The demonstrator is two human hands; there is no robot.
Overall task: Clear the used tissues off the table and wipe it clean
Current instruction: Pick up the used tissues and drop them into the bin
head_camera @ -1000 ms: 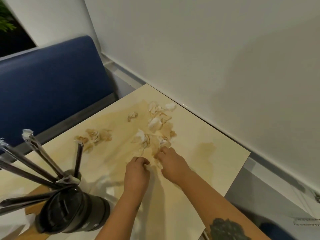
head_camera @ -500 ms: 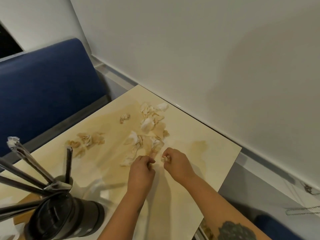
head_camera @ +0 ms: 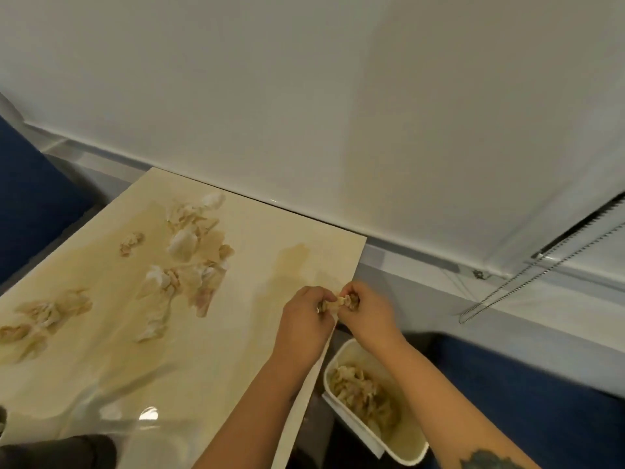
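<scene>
While both hands meet at the surface's (head_camera: 236, 350) right edge, we see a small crumpled tissue wad (head_camera: 340, 302) pinched between them: left hand (head_camera: 306, 328) fingers curled onto its left end, right hand (head_camera: 367, 314) fingers curled onto its right end. Wad sits above the surface edge, with the white bin (head_camera: 411, 450) lower down to the right beside the surface; bin already holds crumpled tissues (head_camera: 363, 394). Fingertips cover most of the wad, so we can't make out its full shape; the visible part runs roughly left-right between the hands. Loose used tissues (head_camera: 189, 258) lie scattered mid-surface, with more (head_camera: 44, 316) near the left edge, cut off by the frame. Beige stains on the glossy top. Dark object (head_camera: 67, 451) at bottom left is cropped, can't identify. Blind cord (head_camera: 527, 275) hangs right.
</scene>
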